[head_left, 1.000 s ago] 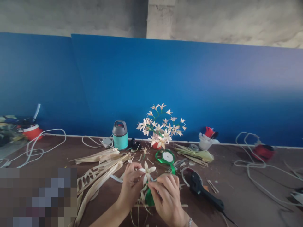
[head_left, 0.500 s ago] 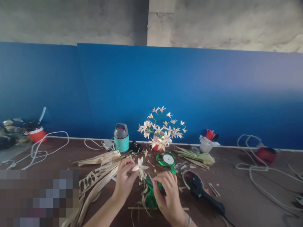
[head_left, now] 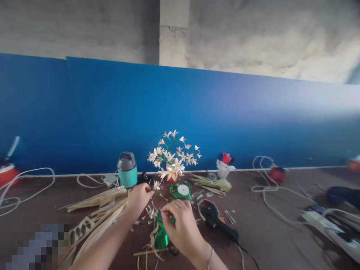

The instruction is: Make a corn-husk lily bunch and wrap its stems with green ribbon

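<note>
My left hand [head_left: 140, 199] is closed in a pinch on a thin flower stem. A small cream flower [head_left: 156, 185] shows just past its fingertips; the pinched part is mostly hidden. My right hand [head_left: 180, 221] is closed, with the narrow tip of what look like scissors [head_left: 160, 211] beyond its fingers; the grip itself is largely covered. Below that hand lies shiny green ribbon [head_left: 162, 240]. Pale petal scraps [head_left: 152, 213] are scattered between the hands. Farther back, a pot of cream flowers on green stems [head_left: 174, 157] stands against the blue panel.
A ribbon spool [head_left: 183, 190] lies in front of the pot. To the right is a black glue gun [head_left: 221, 221] with a cord. Dried husk strips [head_left: 95, 198] spread at left, near a turquoise container [head_left: 127, 172]. A white power strip [head_left: 329, 228] sits far right.
The view has swung to the right. The large flower at my left fingertips no longer shows there, and my left hand has turned more knuckles-up. My right hand remains closed near the ribbon.
</note>
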Motion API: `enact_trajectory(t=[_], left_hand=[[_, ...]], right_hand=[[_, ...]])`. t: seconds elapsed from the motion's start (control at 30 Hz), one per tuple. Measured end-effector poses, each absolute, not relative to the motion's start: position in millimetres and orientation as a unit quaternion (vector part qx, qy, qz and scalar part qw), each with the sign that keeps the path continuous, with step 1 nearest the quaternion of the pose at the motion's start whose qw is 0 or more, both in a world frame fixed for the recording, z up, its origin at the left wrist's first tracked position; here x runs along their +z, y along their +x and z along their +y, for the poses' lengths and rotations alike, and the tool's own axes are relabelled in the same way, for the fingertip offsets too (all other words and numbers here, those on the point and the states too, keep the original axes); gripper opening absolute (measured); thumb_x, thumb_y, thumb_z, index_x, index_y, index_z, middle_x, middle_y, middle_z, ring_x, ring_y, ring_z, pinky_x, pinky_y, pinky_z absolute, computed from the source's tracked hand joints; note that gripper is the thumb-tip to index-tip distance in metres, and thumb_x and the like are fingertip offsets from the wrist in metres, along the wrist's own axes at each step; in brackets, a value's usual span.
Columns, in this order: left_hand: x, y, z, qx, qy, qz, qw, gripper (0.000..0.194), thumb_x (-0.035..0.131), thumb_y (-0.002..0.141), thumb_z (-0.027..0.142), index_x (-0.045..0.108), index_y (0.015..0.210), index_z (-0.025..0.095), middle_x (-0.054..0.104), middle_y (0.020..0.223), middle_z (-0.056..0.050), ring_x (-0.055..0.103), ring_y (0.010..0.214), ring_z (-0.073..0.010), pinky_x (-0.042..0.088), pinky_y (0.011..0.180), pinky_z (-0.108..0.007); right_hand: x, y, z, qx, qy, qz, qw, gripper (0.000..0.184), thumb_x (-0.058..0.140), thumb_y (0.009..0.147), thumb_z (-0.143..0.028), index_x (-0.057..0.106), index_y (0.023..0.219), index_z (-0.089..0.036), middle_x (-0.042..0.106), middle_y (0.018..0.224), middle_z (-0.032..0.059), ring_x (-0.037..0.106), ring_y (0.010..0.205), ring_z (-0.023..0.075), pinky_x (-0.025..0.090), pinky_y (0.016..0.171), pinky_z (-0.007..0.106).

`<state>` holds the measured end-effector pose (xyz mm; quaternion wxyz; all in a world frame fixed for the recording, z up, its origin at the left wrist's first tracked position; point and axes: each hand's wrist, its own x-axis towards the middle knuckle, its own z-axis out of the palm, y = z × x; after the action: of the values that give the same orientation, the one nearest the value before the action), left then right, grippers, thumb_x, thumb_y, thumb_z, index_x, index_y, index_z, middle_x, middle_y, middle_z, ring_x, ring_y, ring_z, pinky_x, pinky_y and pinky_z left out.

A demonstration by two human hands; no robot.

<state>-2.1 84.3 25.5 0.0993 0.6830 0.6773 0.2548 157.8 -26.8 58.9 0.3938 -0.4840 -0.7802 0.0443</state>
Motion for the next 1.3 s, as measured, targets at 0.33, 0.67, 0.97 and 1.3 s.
enact_trajectory(t=[0.33,0.67,0.97,1.3], left_hand=[[15.9,4.9,94.1,0.193,0.688,0.693,0.094,0.012,0.061,0.067,0.033,0.064,0.071,0.023,0.071,0.081,-0.005,0.062,0.083,-0.0260,0.037,0.076,-0.035],[27.0,3.8,67.8,0.261,0.708,0.631,0.179,0.026,0.053,0.072,0.031,0.067,0.092,0.022,0.070,0.076,0.001,0.063,0.070,-0.0175,0.042,0.065,-0.024],[18.7,-6.8,50.7,0.342,0.660,0.601,0.293,0.033,0.058,0.064,0.037,0.070,0.089,0.020,0.071,0.071,0.000,0.064,0.070,-0.0202,0.045,0.067,-0.026],[11.9,-11.6,25.1,0.381,0.663,0.537,0.355,0.024,0.055,0.069,0.031,0.072,0.082,0.020,0.072,0.083,-0.004,0.063,0.077,-0.0204,0.048,0.071,-0.028]], right_hand=[[79.3,201.7,-39.6,0.057,-0.518,-0.798,0.303,0.013,0.053,0.075,-0.012,0.061,0.072,-0.022,0.065,0.067,-0.0017,0.057,0.067,0.0149,0.035,0.072,0.028],[56.4,350.6,57.7,-0.005,-0.820,-0.552,0.151,0.053,0.050,0.065,-0.007,0.055,0.116,-0.019,0.048,0.122,0.0169,0.048,0.102,0.0328,0.037,0.073,0.039],[34.0,376.8,74.7,0.009,-0.816,-0.561,0.137,0.040,0.052,0.066,-0.009,0.058,0.106,-0.018,0.054,0.101,0.0107,0.048,0.099,0.0277,0.035,0.075,0.030],[83.8,387.0,41.8,0.120,-0.799,-0.568,0.157,0.020,0.056,0.060,-0.021,0.061,0.079,-0.016,0.060,0.055,0.0024,0.056,0.055,0.0196,0.035,0.051,0.026]])
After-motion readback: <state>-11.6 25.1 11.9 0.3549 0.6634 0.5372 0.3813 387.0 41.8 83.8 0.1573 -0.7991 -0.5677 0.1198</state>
